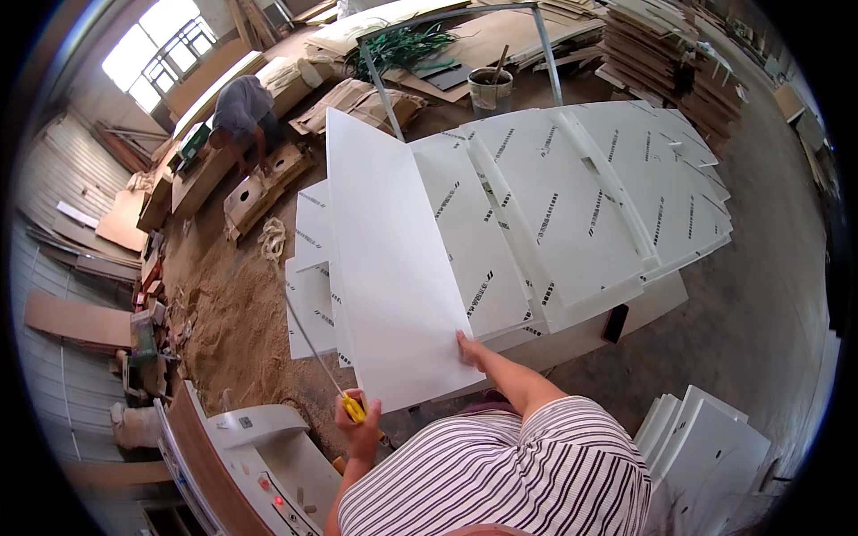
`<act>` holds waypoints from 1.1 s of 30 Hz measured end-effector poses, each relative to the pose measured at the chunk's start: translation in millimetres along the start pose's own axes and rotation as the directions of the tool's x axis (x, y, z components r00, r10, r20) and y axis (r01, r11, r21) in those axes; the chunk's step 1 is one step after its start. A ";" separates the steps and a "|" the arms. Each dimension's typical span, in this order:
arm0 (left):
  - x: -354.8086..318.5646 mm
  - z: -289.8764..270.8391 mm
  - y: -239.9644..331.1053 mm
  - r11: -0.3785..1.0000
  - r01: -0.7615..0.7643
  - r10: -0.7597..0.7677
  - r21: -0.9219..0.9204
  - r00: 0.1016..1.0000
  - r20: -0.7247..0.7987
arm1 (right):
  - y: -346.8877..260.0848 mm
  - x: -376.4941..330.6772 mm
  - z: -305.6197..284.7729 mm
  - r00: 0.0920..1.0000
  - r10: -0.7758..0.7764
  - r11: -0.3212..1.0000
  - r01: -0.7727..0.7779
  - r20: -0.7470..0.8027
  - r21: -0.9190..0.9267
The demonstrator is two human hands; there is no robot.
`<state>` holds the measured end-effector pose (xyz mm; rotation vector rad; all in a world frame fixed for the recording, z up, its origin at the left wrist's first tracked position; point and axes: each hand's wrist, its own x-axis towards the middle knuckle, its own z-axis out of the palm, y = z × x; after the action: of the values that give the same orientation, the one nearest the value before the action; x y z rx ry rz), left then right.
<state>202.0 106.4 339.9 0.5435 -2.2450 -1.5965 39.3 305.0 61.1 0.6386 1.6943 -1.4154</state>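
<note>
Your left hand (362, 431) has its grip closed around the yellow handle (354, 409) of a tool whose long thin rod (313, 348) points away from you, past the left side of a plain white board (393, 268). Your right hand (471, 351) holds that board by its right edge close to the near end, thumb side showing and the other fingers hidden beneath. The board lies lengthwise over the left part of a stack of printed white panels (572, 205), its near end reaching out past the stack's near edge toward you; whether your left fingers touch its near left corner, you cannot tell. A dark slab (614, 323) sits by the stack's near edge, toward the right. Beyond the far edge are a bucket (491, 94) and a heap of green strands (411, 46). Off the far left corner, a person (243, 107) bends over a wooden piece with round holes (264, 192). More white panels (710, 447) stand off the near right corner.
</note>
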 end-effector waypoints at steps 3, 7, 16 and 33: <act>4.7 -4.5 11.3 0.975 0.124 -0.146 -0.183 0.983 -0.113 | -18.2 -21.3 -4.9 0.981 0.174 0.984 -0.176 0.088 0.021; 0.8 -46.8 66.8 0.983 0.112 -0.129 -0.143 0.985 -0.116 | -36.8 -82.0 22.4 0.848 0.156 0.967 -0.235 0.506 0.097; -113.3 -157.6 175.5 0.897 0.145 -0.093 0.418 0.985 -0.142 | -107.5 -1.7 88.1 0.361 -0.355 0.635 -0.584 0.863 0.506; -346.4 -272.7 61.5 0.549 0.463 -0.106 0.695 0.864 -0.492 | -127.3 -151.0 301.5 0.573 -0.323 0.901 -0.057 0.754 0.430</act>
<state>626.7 69.7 467.8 1.4032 -2.5090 -0.3474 98.4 1.9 247.0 -0.0095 0.6955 -1.8165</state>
